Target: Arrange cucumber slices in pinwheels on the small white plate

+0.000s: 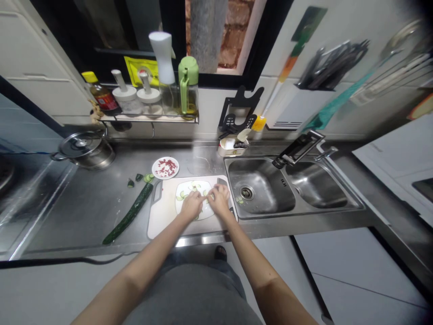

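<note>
My left hand and my right hand meet fingertip to fingertip over a white plate. The plate lies on a pale cutting board at the counter's front edge. Between the pinched fingers of both hands sits a small pale piece that looks like a cucumber slice. More cucumber slices lie along the far side of the plate. A dark knife rests on the board's right edge, partly hidden under my right hand.
A long whole cucumber lies left of the board, cut cucumber ends beyond it. Behind the board is a small dish of red bits. A double sink is close on the right. A lidded pot stands far left, bottles on a shelf.
</note>
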The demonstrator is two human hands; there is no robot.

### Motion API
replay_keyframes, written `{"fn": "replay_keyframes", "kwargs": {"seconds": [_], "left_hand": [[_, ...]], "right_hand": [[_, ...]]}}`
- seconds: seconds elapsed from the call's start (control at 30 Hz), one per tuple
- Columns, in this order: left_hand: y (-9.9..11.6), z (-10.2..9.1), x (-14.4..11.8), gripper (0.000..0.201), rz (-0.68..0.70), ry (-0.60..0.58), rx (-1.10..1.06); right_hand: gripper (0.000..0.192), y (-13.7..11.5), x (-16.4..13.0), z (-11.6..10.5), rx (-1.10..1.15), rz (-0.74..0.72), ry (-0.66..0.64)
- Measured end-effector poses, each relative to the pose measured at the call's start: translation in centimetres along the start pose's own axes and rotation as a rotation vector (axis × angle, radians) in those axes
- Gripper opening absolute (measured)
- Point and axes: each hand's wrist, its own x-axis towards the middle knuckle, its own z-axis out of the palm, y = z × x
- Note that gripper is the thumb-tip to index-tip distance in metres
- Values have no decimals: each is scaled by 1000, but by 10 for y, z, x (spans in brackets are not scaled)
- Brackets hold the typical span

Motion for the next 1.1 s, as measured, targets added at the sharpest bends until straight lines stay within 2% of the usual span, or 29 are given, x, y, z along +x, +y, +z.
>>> {"fn": "replay_keyframes", "kwargs": {"seconds": [0.3,0.57,1.1], "left_hand": [[0,-1,4,41,-8,-11,11],[-5,4,2,34,-66,29,-27],[-4,4,9,38,-42,-3,-31]], "right_hand": [[14,-1,2,3,-4,-6,-8],[17,3,0,1,-3,18,49],[18,-2,2,3,-1,18,4]]}}
